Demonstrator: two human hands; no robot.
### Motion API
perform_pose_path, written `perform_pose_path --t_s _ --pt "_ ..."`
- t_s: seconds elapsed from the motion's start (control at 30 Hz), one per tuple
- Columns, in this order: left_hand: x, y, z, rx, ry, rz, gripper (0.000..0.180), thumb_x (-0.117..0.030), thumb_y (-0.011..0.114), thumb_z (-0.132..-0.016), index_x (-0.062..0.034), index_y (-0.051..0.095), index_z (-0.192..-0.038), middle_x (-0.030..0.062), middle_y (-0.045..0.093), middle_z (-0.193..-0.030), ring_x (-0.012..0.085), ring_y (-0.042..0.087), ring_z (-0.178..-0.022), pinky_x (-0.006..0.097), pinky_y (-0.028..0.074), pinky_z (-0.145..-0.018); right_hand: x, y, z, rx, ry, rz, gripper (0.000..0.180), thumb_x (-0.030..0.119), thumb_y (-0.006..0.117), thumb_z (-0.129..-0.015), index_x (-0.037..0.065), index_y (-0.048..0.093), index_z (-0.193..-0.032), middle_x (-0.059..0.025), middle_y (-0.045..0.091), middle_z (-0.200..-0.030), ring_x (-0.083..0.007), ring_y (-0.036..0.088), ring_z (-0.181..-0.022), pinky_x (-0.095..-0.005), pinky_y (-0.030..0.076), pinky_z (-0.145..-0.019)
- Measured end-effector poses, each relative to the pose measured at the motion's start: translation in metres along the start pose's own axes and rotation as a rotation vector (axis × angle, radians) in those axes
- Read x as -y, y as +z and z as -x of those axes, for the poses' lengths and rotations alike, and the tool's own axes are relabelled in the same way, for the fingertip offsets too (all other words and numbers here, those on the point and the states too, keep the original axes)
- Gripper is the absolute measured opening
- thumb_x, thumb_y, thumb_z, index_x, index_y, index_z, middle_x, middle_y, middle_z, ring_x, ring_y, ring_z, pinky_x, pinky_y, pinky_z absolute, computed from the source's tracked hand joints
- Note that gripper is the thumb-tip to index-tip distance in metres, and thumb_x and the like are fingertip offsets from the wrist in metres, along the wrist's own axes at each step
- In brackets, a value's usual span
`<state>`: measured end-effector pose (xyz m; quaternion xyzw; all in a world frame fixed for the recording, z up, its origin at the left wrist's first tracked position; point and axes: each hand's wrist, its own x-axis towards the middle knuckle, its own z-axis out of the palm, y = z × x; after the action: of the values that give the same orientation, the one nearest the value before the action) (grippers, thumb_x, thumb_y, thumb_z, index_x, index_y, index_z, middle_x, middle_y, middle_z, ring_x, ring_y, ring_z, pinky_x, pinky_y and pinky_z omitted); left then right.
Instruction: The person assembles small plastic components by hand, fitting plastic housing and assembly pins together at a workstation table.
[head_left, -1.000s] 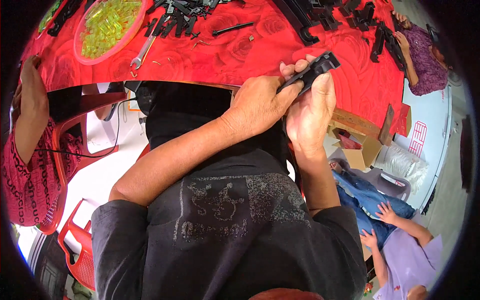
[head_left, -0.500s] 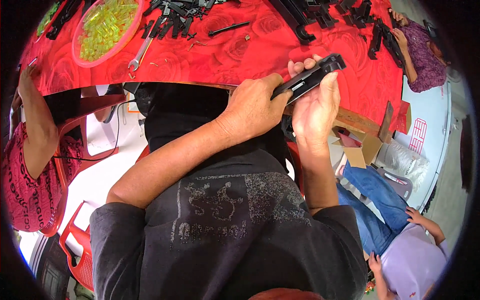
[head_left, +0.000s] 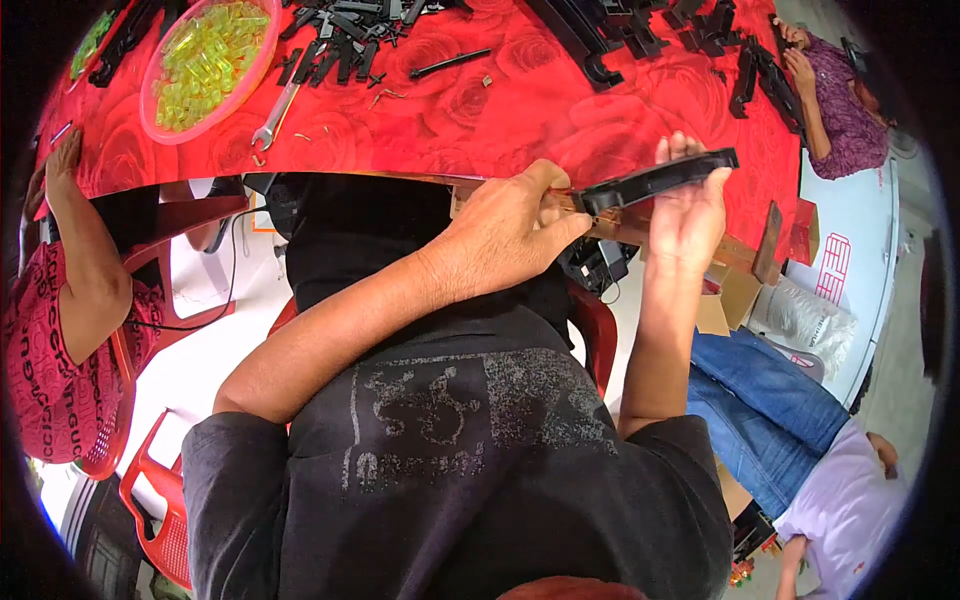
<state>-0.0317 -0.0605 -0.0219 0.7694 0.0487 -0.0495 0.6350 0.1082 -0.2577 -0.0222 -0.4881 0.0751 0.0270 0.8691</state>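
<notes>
At the near edge of the red table [head_left: 480,120], both hands are locked onto a long black plastic part [head_left: 655,178]. The right hand [head_left: 690,215] wraps around its far end, fingers curled over the top, palm behind it. The left hand [head_left: 505,232] pinches the near end tight between thumb and fingertips, knuckles covering that tip, so exactly how it grips there is hidden. The part hangs level, just off the table's edge and above a black object [head_left: 590,268] tucked below the tabletop.

Out from that edge, across the rose-patterned cloth, a spanner [head_left: 275,118] lies beside a pink bowl [head_left: 152,110] full of small yellow pieces [head_left: 205,65]. Beyond the spanner, a heap of black parts [head_left: 345,45] sprawls, and a second heap [head_left: 640,30] sits toward the far right corner.

At the table's left end another person's hand [head_left: 62,165] rests on the cloth, arm in a red patterned sleeve. At the right end, a second person in purple [head_left: 845,110] reaches in. Below the table on the right stand cardboard boxes [head_left: 725,295], with a jeans-clad leg [head_left: 770,400] alongside. A red plastic chair [head_left: 150,500] sits down at the left.
</notes>
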Motion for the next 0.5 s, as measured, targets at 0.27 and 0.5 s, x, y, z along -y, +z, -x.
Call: perform_pose_path --t_s 0.27,0.5 --pt "-0.021 -0.007 -0.011 -0.274 0.269 -0.168 0.038 -0.02 0.073 -0.087 0.0043 0.059 -0.113 0.0229 0.067 -0.094 0.0308 0.069 -0.088 0.038 0.056 -0.075 -0.009 0.033 0.03 0.098 0.052 0.006 0.046 0.038 0.048 -0.104 -0.003 0.052 -0.124 -0.0154 0.063 -0.112 -0.0324 0.064 -0.108 -0.0547 0.048 -0.105" --pt "-0.021 -0.02 -0.01 -0.025 0.096 -0.027 0.042 -0.019 0.075 -0.085 0.0067 0.06 -0.115 0.0217 0.07 -0.094 0.0221 0.069 -0.095 0.037 0.053 -0.083 0.002 0.035 0.034 0.133 0.062 0.007 0.03 0.02 0.054 -0.103 0.003 0.052 -0.128 -0.0178 0.065 -0.117 -0.0318 0.064 -0.111 -0.0517 0.05 -0.103"
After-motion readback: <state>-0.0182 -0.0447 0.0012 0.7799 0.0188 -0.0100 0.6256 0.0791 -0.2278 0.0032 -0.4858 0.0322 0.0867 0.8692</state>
